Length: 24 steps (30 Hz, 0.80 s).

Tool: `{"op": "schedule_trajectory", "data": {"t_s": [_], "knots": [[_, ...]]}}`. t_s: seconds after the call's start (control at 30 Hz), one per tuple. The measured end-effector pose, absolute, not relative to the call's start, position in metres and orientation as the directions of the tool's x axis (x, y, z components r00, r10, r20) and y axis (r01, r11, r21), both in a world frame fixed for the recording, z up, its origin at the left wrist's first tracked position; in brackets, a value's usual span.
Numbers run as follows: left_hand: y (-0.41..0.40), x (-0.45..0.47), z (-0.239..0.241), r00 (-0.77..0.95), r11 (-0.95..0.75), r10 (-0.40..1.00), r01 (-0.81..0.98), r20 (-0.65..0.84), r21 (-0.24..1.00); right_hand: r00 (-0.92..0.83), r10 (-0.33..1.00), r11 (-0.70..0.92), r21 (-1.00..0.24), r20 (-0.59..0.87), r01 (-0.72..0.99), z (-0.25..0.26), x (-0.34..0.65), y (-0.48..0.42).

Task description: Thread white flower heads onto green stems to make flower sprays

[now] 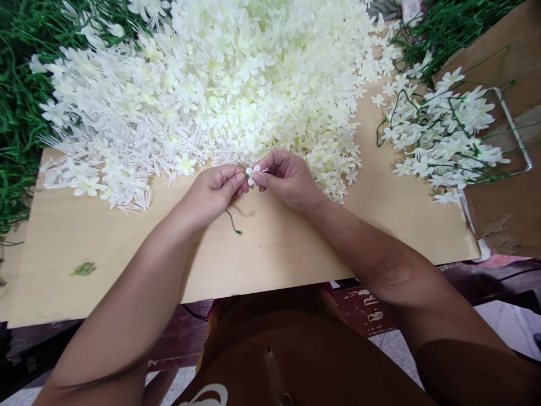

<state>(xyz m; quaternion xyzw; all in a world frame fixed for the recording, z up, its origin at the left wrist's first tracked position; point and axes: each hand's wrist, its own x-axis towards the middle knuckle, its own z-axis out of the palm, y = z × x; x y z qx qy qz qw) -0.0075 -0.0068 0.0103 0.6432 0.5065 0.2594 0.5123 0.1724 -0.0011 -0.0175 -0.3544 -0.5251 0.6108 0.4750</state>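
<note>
Right hand (291, 179): thumb and fingers pinched together on a small white flower (252, 173). Left hand (215, 189): pinched closed, apparently on a green stem (234, 223) trailing below; fingers hide the contact. Flower lies between both hands, over the tabletop (291, 248), near heaped white blossoms (262, 84). Far right: stemmed bunch (448, 132) beside cardboard (502, 208).

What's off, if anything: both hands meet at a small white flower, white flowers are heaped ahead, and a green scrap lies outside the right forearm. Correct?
Wrong side: the green scrap lies outside the left forearm, as the head view shows. Rest holds: left hand and right hand meet at a small white flower, heaped white flowers ahead.
</note>
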Motion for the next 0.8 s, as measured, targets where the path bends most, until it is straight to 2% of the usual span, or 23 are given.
{"op": "schedule_trajectory", "data": {"t_s": [0.2, 0.4, 0.8], "knots": [[-0.0059, -0.0057, 0.0084, 0.339, 0.024, 0.932, 0.306, -0.132, 0.952, -0.334, 0.942, -0.040, -0.979, 0.030, -0.201, -0.0165, 0.1735, 0.0006], [-0.0086, -0.0024, 0.0122, 0.341, -0.031, 0.936, 0.318, -0.084, 0.948, -0.350, 0.937, -0.069, -0.982, -0.003, -0.175, -0.0131, 0.1762, -0.0010], [-0.0104, -0.0013, 0.0116, 0.361, -0.001, 0.925, 0.314, -0.119, 0.949, -0.343, 0.939, -0.021, -0.988, 0.034, -0.155, -0.0145, 0.1754, -0.0029]]}}
